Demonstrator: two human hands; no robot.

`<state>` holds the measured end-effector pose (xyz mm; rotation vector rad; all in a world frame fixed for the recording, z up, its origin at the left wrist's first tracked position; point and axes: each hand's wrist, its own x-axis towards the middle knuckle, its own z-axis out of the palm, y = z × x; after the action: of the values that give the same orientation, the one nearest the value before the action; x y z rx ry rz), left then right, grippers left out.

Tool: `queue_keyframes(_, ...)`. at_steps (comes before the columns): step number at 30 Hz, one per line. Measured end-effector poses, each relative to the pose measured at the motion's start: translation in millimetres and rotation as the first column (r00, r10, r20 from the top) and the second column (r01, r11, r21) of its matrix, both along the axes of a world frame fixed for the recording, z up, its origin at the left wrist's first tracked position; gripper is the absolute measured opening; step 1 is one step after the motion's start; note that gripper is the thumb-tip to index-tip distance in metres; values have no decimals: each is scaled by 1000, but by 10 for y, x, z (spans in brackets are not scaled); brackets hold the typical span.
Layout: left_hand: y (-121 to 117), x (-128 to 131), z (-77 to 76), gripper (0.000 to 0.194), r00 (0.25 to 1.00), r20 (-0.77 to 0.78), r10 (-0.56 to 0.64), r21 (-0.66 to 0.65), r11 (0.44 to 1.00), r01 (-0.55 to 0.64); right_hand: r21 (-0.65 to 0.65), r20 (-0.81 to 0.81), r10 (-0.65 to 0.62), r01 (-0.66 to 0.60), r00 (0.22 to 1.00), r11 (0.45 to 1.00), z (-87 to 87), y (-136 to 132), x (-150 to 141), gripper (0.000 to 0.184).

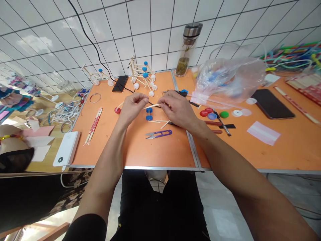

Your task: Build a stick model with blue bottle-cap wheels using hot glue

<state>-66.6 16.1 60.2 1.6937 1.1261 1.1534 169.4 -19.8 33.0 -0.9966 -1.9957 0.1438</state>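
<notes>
A thin pale wooden stick spans the gap between my two hands, above the orange table. My left hand pinches one end of it and my right hand pinches the other. Just below the stick lie two blue bottle caps joined by a short stick. Beside my left hand is a red cap with a stick in it. Cut stick pieces lie near my right hand, partly covered by it. Closer to me rest purple-handled thread snips, blades pointing left.
Stick-and-cap frames stand at the back, beside a phone. A glass tea bottle and a plastic bag are by the wall. Wrapped chopsticks and a white power bank lie left; loose caps lie right.
</notes>
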Motion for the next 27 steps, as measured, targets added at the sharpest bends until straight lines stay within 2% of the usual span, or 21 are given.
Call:
queue_keyframes(2, -90, 109, 3, 14, 991, -111, -76, 30, 996, 80, 0, 41, -18, 18, 999, 1000, -37, -2, -9, 19)
queue_keyframes(4, -156, 202, -18, 13, 984, -138, -110, -13, 994, 109, -5, 73, -39, 39, 997, 999, -70, 1, -17, 18)
queue_keyframes(10, -162, 265, -93, 12, 974, -213, -74, 3, 997, 77, 29, 101, -42, 39, 994, 999, -117, 31, -23, 18)
queue_keyframes(16, -149, 283, -111, 15, 983, -176, -50, 22, 998, 54, 24, 44, -18, 17, 999, 1000, -97, 53, -38, 17)
queue_keyframes(21, -161, 295, -111, 18, 982, -186, -15, 2, 1000, 16, 45, 44, -15, 13, 999, 999, -88, 55, -43, 19)
queue_keyframes(27, -163, 308, -107, 21, 985, -170, 29, -3, 1000, -30, 13, 75, -54, 53, 996, 999, -71, 22, -30, 23)
